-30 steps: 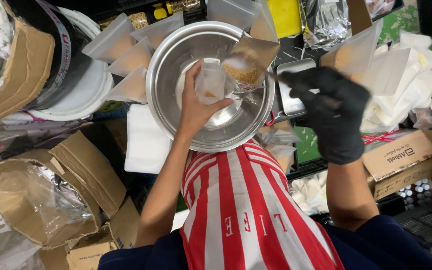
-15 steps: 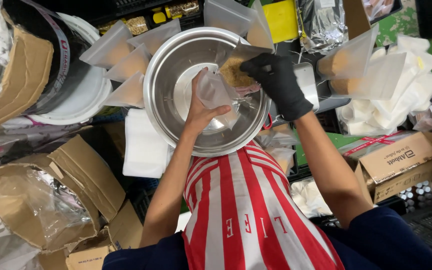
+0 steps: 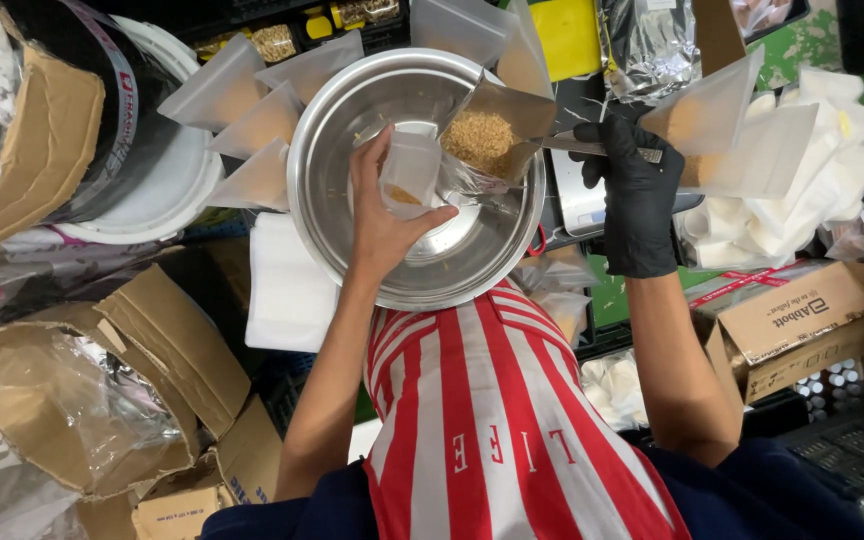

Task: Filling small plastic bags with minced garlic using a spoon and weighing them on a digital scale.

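A small translucent pouch (image 3: 408, 172) sits over the middle of the big steel bowl (image 3: 352, 110), pinched between the thumb and fingers of the bare left hand (image 3: 384, 222), with a little golden grain already inside. Just beside its mouth, the black-gloved right hand (image 3: 637, 205) grips the handle of a metal scoop (image 3: 492, 135) heaped with the same tan granules. Filled pouches (image 3: 242, 130) lie by the bowl's rim, cardboard boxes (image 3: 132, 380) further out

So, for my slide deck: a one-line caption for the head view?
Bare left hand holds small translucent pouch over steel bowl; black-gloved right hand tips metal scoop of golden grains.
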